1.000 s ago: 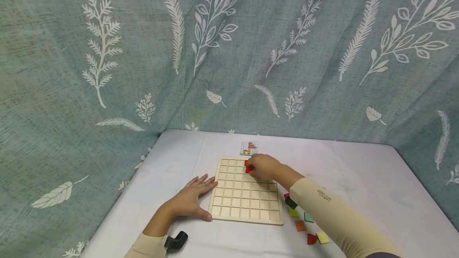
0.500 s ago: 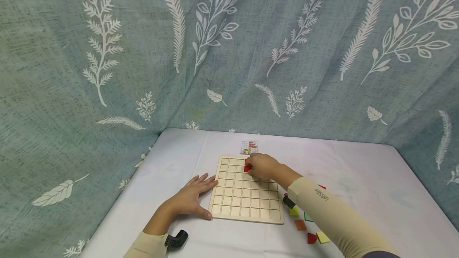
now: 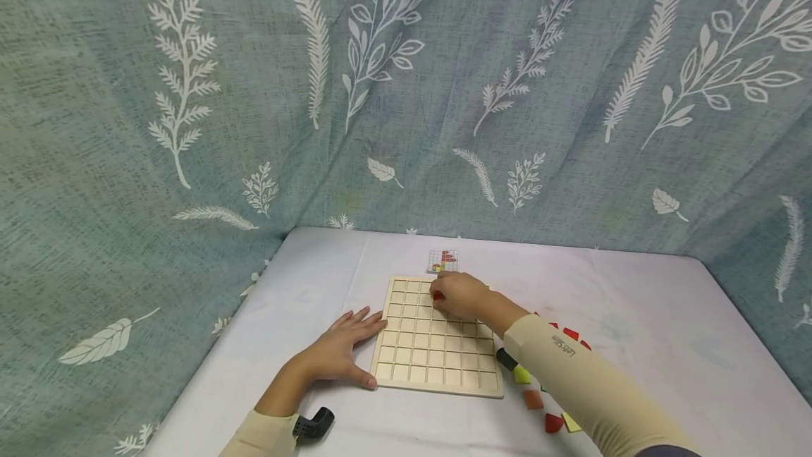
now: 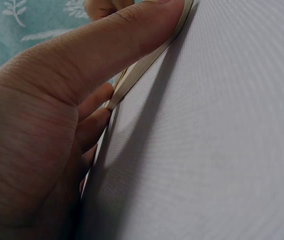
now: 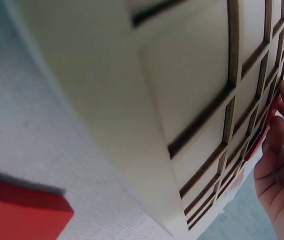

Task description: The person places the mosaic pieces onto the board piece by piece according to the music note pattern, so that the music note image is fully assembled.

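A pale wooden grid board (image 3: 419, 355) lies flat on the white table. My left hand (image 3: 333, 352) rests along its left side with fingers spread, and in the left wrist view the thumb (image 4: 126, 37) touches the board's edge (image 4: 142, 70). At the board's far side my right hand (image 3: 464, 296) pinches a red tile (image 3: 438, 297), mostly covered by the fingers. The right wrist view shows red (image 5: 272, 112) at the thumb and fingertips, low against the grid; whether the tile is seated in a cell cannot be told.
Behind the board lies a small pattern card (image 3: 434, 261). Loose pieces lie right of the board, partly under the right forearm: a yellow-green one (image 3: 522, 375), an orange one (image 3: 533, 399), a dark red one (image 3: 553, 422) and several red ones (image 3: 571, 333). Patterned cloth (image 3: 406, 125) hangs behind.
The right hand has shifted slightly left along the board's far rows, and its fingers now hide most of the red there. Its forearm swung left, uncovering red pieces. The left hand stayed put.
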`<state>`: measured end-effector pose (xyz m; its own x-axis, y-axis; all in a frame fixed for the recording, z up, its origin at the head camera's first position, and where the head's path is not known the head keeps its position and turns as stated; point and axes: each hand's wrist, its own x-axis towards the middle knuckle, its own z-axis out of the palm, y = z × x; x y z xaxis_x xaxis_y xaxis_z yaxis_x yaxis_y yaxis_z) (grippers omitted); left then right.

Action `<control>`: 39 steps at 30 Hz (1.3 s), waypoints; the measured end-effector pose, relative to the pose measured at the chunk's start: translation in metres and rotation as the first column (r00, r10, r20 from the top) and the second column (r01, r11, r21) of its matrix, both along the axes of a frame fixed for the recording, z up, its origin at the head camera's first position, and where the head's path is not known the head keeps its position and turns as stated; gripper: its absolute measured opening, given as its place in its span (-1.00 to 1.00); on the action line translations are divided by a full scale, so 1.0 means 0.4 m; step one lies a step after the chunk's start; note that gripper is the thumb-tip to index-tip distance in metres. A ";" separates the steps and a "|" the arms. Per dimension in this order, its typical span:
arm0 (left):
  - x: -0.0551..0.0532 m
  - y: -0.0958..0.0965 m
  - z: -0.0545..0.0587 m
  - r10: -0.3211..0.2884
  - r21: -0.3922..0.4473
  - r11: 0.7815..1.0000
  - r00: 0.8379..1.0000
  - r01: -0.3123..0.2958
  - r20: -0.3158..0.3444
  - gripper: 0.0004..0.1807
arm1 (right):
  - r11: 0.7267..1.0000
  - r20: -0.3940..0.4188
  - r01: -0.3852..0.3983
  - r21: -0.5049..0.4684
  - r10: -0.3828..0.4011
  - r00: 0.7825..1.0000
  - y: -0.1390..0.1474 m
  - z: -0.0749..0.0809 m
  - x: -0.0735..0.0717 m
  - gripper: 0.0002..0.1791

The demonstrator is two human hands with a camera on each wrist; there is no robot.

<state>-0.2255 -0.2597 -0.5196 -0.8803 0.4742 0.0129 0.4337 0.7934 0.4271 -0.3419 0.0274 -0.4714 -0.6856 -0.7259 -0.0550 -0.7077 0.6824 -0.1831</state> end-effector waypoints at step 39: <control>0.000 0.008 -0.003 0.013 0.010 1.000 1.000 -0.013 -0.004 0.32 | 0.997 0.052 0.067 -0.033 -0.065 0.997 0.212 0.039 -0.023 -0.74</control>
